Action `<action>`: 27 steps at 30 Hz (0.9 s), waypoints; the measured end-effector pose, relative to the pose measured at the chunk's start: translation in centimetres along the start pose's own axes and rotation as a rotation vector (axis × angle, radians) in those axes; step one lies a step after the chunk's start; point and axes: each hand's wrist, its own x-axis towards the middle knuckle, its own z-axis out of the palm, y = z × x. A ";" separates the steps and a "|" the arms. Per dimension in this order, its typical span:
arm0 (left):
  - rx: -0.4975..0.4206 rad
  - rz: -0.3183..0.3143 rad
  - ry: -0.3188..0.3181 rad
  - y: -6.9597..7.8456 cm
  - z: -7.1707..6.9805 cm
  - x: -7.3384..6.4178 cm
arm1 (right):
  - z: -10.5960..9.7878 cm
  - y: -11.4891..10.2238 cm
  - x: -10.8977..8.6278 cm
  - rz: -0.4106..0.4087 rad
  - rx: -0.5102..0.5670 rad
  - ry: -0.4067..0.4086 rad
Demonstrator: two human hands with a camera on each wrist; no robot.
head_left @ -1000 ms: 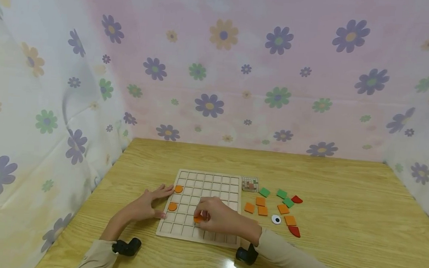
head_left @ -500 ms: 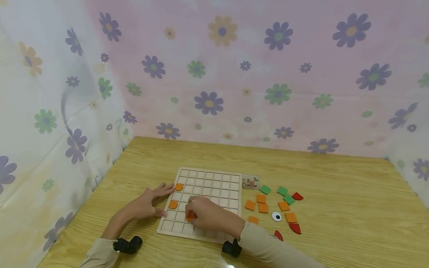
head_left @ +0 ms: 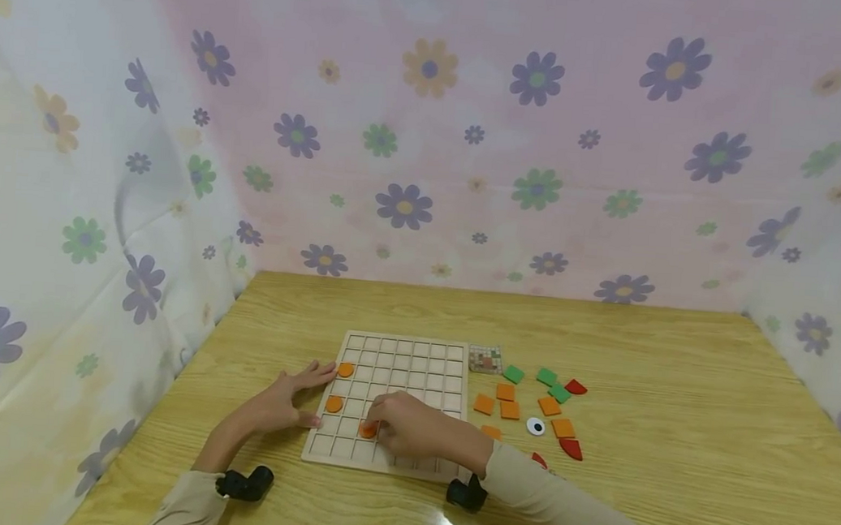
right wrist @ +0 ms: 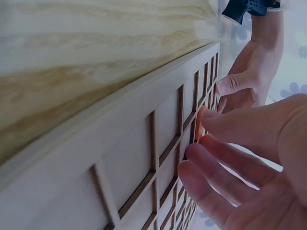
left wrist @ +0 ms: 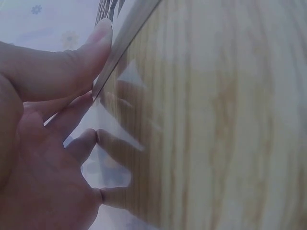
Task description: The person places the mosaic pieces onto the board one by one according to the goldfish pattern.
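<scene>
A wooden grid board (head_left: 412, 347) lies on the table, with two round-edged orange pieces in its leftmost column, one piece (head_left: 345, 369) above the other piece (head_left: 334, 404). My right hand (head_left: 409, 426) is over the lower part of the board. Its thumb and index finger pinch a rounded orange piece (right wrist: 200, 123) right at a grid cell; the other fingers touch the board's surface. My left hand (head_left: 279, 403) rests with spread fingers along the board's left edge, the thumb (left wrist: 98, 43) at the rim in the left wrist view.
Right of the board lie a small pattern card (head_left: 485, 359), several green squares (head_left: 513, 374), several orange squares (head_left: 509, 410), red quarter-round pieces (head_left: 571, 449) and a white eye disc (head_left: 536, 427). My right forearm partly covers some pieces. A flowered cloth (head_left: 459, 135) stands behind the table.
My right hand has shifted left across the board with the orange piece, which now lies lower at a cell near the second column. The left hand stays at the board's edge.
</scene>
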 end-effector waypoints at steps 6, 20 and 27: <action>-0.010 0.008 -0.003 -0.2 0.1 -0.1 | -0.6 -0.2 -1.5 0.012 0.040 -0.015; -0.023 0.021 -0.010 -0.1 0.0 0.0 | -3.3 1.4 -6.6 0.109 0.095 0.027; -0.023 0.011 -0.003 -0.1 0.0 0.0 | -4.9 2.5 -9.0 0.165 0.108 0.061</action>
